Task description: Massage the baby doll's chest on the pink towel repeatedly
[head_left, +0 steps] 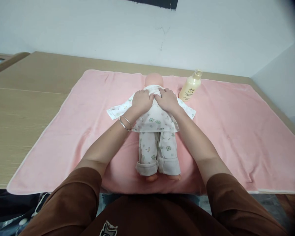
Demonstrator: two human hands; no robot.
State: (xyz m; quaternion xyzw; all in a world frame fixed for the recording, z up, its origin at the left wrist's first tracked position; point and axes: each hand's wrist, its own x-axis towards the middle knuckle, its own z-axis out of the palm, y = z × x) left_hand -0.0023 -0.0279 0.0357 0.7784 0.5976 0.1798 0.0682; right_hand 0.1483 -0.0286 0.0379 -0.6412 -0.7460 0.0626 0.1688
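A baby doll (155,122) lies stretched out with its bald head (154,79) away from me and its feet towards me. No face shows on it. It wears a white printed top (157,122) and matching trousers (169,149) with rolled cuffs. My left hand (143,100) rests flat on the left of the doll's upper body, fingers pointing away. On the other side, my right hand (167,100) lies flat in the same way, and the two thumbs come close together in the middle. Both hands hold nothing. Two silver bangles (125,123) circle my left wrist.
Beneath the doll a pink blanket (88,108) covers much of the wooden table (27,108). A pale yellow pump bottle (190,86) stands on the blanket, beyond my right hand. A white wall (100,29) rises behind the table.
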